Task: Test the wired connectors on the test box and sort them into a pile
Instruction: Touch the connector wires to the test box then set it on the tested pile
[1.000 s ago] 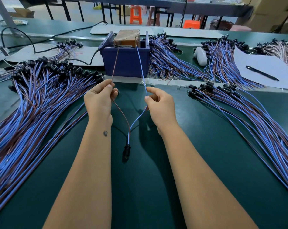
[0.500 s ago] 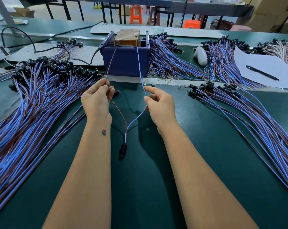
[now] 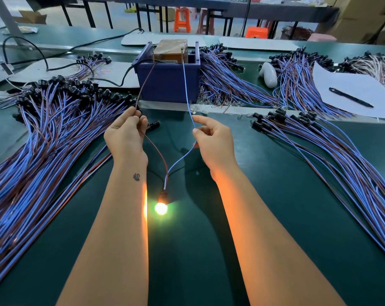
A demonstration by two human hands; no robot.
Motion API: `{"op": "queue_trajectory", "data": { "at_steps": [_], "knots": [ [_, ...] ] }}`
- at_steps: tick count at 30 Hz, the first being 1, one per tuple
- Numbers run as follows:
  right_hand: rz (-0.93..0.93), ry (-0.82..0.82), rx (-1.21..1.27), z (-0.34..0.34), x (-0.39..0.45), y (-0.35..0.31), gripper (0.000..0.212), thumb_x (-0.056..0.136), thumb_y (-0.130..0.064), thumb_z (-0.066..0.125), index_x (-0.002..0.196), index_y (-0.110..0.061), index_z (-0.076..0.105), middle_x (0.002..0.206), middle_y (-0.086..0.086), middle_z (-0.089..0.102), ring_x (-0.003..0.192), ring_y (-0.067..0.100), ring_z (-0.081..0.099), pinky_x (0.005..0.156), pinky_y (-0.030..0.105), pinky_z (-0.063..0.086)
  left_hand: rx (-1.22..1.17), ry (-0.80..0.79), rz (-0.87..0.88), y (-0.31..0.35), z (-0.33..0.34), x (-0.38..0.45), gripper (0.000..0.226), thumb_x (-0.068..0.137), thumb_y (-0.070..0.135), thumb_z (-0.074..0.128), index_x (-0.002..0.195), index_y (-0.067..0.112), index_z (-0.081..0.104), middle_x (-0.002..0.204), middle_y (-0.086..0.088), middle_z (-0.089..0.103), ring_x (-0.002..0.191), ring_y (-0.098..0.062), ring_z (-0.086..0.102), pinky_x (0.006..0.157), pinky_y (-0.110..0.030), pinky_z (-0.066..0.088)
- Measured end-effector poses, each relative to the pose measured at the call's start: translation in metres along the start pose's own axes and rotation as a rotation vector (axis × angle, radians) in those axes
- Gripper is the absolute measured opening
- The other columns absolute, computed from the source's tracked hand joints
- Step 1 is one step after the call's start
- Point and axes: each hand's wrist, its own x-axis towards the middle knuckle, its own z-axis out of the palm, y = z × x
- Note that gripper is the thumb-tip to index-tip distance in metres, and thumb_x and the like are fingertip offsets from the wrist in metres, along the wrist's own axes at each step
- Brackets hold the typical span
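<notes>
Head cam: the left hand pinches the brown wire and the right hand pinches the blue wire, both just in front of the blue test box on the green bench. Both wires run up to the box's pins. The connector hangs nearer than the box, between the forearms, bulb glowing. Big wire piles sit left and right of the box.

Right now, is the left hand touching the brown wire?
Touching. In the head view, the left hand pinches the brown wire between thumb and fingers; the wire runs on up to the test box.
</notes>
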Motion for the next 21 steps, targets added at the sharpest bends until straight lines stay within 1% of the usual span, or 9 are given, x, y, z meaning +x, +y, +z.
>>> {"op": "queue_trajectory", "data": {
  "at_steps": [3, 6, 8, 11, 13, 15, 17, 19, 21],
  "knots": [
    [0.005, 0.000, 0.000, 0.000, 0.000, 0.000, 0.034, 0.093, -0.003, 0.055, 0.119, -0.021, 0.068, 0.058, -0.015, 0.051, 0.066, 0.014, 0.053, 0.080, 0.038, 0.055, 0.001, -0.006, 0.000, 0.000, 0.000, 0.001, 0.021, 0.092, -0.011, 0.054, 0.092, 0.003, 0.070, 0.088, -0.009, 0.068, 0.063, -0.010, 0.067, 0.069, -0.017, 0.054],
    [-0.001, 0.006, 0.009, -0.001, -0.001, -0.001, 0.034, 0.093, -0.003, 0.055, 0.119, -0.020, 0.068, 0.060, -0.014, 0.052, 0.066, 0.014, 0.054, 0.081, 0.039, 0.055, -0.006, -0.032, -0.004, -0.001, -0.001, 0.001, 0.021, 0.092, -0.011, 0.054, 0.095, 0.002, 0.069, 0.088, -0.009, 0.068, 0.063, -0.010, 0.067, 0.069, -0.017, 0.054],
    [-0.016, 0.031, 0.030, -0.001, -0.001, -0.002, 0.034, 0.092, -0.003, 0.056, 0.119, -0.019, 0.068, 0.064, -0.012, 0.054, 0.066, 0.012, 0.053, 0.080, 0.038, 0.056, 0.000, -0.092, -0.023, -0.001, 0.001, 0.001, 0.022, 0.092, -0.012, 0.053, 0.103, 0.001, 0.068, 0.089, -0.010, 0.067, 0.066, -0.012, 0.068, 0.069, -0.017, 0.054],
    [-0.068, 0.069, 0.071, 0.000, -0.002, -0.006, 0.027, 0.090, -0.003, 0.060, 0.109, -0.018, 0.071, 0.071, -0.009, 0.057, 0.067, 0.010, 0.054, 0.078, 0.038, 0.056, 0.068, -0.260, -0.072, -0.005, 0.007, -0.005, 0.030, 0.093, -0.012, 0.053, 0.118, 0.003, 0.061, 0.088, -0.009, 0.069, 0.071, -0.014, 0.070, 0.069, -0.019, 0.056],
    [-0.097, 0.067, 0.101, 0.001, -0.003, -0.008, 0.021, 0.087, -0.002, 0.065, 0.098, -0.019, 0.070, 0.075, -0.006, 0.062, 0.068, 0.009, 0.057, 0.077, 0.042, 0.057, 0.197, -0.413, -0.071, -0.009, 0.010, -0.011, 0.030, 0.094, -0.009, 0.054, 0.113, 0.011, 0.064, 0.086, -0.003, 0.073, 0.072, -0.011, 0.070, 0.069, -0.018, 0.056],
    [-0.122, 0.038, 0.118, 0.003, -0.005, -0.008, 0.019, 0.084, 0.000, 0.068, 0.091, -0.017, 0.066, 0.079, -0.003, 0.065, 0.072, 0.009, 0.060, 0.077, 0.045, 0.057, 0.363, -0.536, -0.045, -0.014, 0.012, -0.016, 0.028, 0.094, -0.003, 0.058, 0.107, 0.019, 0.068, 0.090, 0.001, 0.076, 0.077, -0.010, 0.067, 0.070, -0.018, 0.052],
    [-0.145, 0.002, 0.116, 0.004, -0.006, -0.008, 0.020, 0.082, 0.003, 0.069, 0.090, -0.014, 0.062, 0.085, 0.000, 0.067, 0.076, 0.009, 0.063, 0.076, 0.048, 0.057, 0.480, -0.577, -0.012, -0.017, 0.013, -0.018, 0.022, 0.093, 0.004, 0.062, 0.107, 0.019, 0.070, 0.096, -0.002, 0.074, 0.080, -0.009, 0.065, 0.066, -0.014, 0.047],
    [-0.155, -0.017, 0.109, 0.004, -0.006, -0.007, 0.025, 0.081, 0.007, 0.068, 0.086, -0.015, 0.059, 0.086, 0.001, 0.066, 0.078, 0.010, 0.063, 0.075, 0.049, 0.056, 0.512, -0.566, -0.015, -0.018, 0.014, -0.018, 0.016, 0.093, 0.010, 0.064, 0.106, 0.017, 0.072, 0.091, -0.003, 0.071, 0.070, -0.007, 0.060, 0.058, -0.011, 0.044],
    [-0.162, -0.035, 0.087, 0.004, -0.005, -0.006, 0.028, 0.081, 0.008, 0.068, 0.083, -0.018, 0.059, 0.086, 0.003, 0.066, 0.079, 0.014, 0.064, 0.074, 0.049, 0.056, 0.487, -0.568, -0.048, -0.017, 0.014, -0.018, 0.013, 0.094, 0.015, 0.063, 0.102, 0.015, 0.073, 0.082, 0.000, 0.068, 0.060, -0.005, 0.055, 0.055, -0.012, 0.043]
  ]
}}
